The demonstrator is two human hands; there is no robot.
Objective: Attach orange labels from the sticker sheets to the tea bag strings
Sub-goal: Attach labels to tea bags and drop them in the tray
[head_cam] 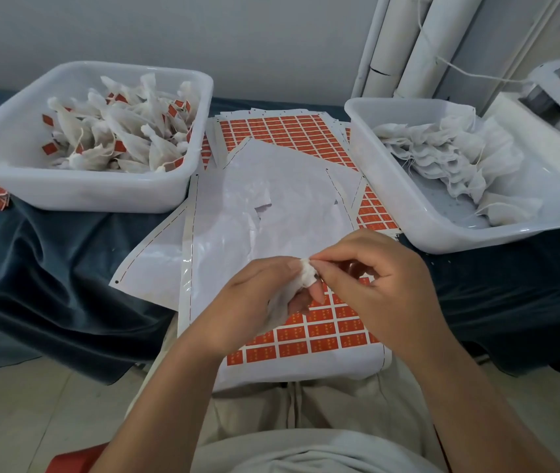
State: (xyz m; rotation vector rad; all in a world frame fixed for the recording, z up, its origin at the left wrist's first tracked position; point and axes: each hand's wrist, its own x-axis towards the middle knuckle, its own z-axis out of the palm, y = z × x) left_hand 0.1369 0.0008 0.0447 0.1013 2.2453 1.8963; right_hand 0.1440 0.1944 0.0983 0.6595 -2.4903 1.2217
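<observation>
Holding a tea bag point(300, 278) between both hands over the sticker sheet point(323, 332).
Your left hand point(254, 302) curls round the bag's body; your right hand point(384, 285) pinches its gathered top with thumb and forefinger. The bag slants from lower left up to the right, top toward your right hand.

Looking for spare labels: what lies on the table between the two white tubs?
Orange sticker sheets, partly covered by peeled white backing sheets, in the head view.
</observation>
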